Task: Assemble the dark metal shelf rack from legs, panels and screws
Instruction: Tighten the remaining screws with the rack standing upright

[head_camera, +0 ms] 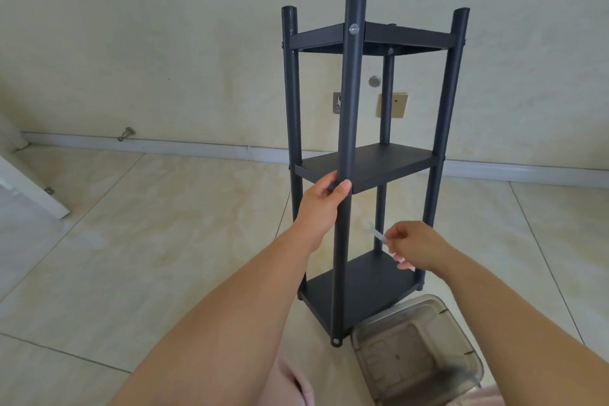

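Note:
The dark metal shelf rack [369,168] stands upright on the tiled floor with three panels fixed between its legs. A silver screw head [354,29] shows on the near leg at the top panel. My left hand [324,204] grips the near leg [349,109] just at the middle panel's [389,161] front corner. My right hand [412,245] hovers over the bottom panel [359,293] and pinches a small pale, blurred tool [374,231], perhaps a wrench.
A clear plastic container [418,353] sits on the floor right of the rack's near foot. A wall with a switch plate [392,105] and a white baseboard [164,145] runs behind. A white door edge [33,188] is at far left.

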